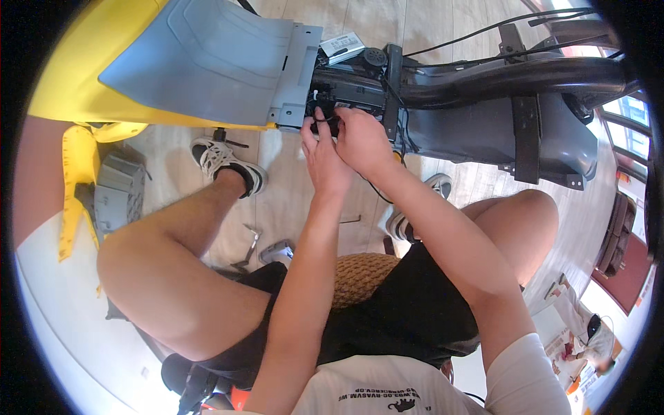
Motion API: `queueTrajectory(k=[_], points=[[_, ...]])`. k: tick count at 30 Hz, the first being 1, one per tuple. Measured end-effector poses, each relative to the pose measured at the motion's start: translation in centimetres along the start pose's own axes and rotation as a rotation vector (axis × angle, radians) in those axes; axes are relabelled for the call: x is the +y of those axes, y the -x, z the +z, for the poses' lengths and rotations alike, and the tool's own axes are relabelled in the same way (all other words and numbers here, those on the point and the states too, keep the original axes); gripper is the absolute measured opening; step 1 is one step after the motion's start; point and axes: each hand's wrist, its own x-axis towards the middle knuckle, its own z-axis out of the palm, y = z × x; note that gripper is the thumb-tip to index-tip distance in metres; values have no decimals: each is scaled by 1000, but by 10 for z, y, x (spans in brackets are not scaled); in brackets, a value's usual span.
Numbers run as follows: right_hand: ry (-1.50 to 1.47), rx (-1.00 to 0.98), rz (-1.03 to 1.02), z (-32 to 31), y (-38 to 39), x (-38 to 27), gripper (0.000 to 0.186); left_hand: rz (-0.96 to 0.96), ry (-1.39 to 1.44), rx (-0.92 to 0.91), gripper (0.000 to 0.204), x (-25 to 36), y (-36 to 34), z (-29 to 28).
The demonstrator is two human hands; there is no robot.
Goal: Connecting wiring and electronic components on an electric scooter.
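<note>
Both hands meet at the open middle bay of a vehicle body, which looks like an electric scooter, with a grey panel [200, 66] and black frame tubes [505, 81]. My left hand [324, 158] has its fingers bent around black wiring at the bay's near edge. Pressed close beside it, my right hand [364, 140] has curled fingers, and what they pinch is hidden. From beneath the hands a thin black cable [377, 192] hangs down. A silver box [342, 47] with a label lies at the bay's far side, near a round black part [375, 57].
Yellow bodywork [66, 76] fills the far left, with a loose yellow piece [72, 187] below it. Metal tools [250, 245] lie on the wood-look floor between my legs. Black cables [477, 48] run along the frame at right. Another person [588, 332] is at the lower right.
</note>
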Motion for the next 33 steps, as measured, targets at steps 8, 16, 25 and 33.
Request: queueTrajectory(k=[8,16,25,33], points=[[-628,-465,486,-6,-27,12,28,-258,-210,-276,90,33,-7,-30],[-1215,-668,821,-4,-30,24,40,-253,-31,-310,104,19,-17,-33],[-1476,-669,975,-2,-30,26,55,-216,50,-396,76,-23,-54,-18],[-900,-577,747,10,-36,21,44,-288,469,-343,64,-47,-46,3]])
